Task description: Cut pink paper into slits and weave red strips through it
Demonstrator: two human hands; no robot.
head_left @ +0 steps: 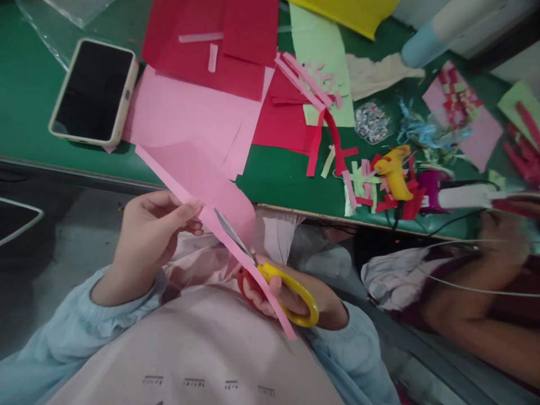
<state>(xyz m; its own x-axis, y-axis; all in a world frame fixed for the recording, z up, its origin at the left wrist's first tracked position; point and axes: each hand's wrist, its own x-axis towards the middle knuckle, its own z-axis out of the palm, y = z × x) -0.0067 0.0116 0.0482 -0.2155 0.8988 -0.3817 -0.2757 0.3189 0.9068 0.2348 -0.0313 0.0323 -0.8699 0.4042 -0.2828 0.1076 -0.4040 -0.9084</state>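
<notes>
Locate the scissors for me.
In the head view, the scissors are below centre, in the right hand, off the near edge of the green table, blades at the pink paper.

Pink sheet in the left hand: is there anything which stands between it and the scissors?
Nothing visible stands between them: the scissors meet the pink sheet directly. A narrow strip runs across their handles, and the left hand pinches the sheet's edge near the blade tips.

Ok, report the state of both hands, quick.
Left hand: closed, pinching the pink paper between thumb and fingers.
Right hand: closed, holding the scissors by their handles.
</notes>
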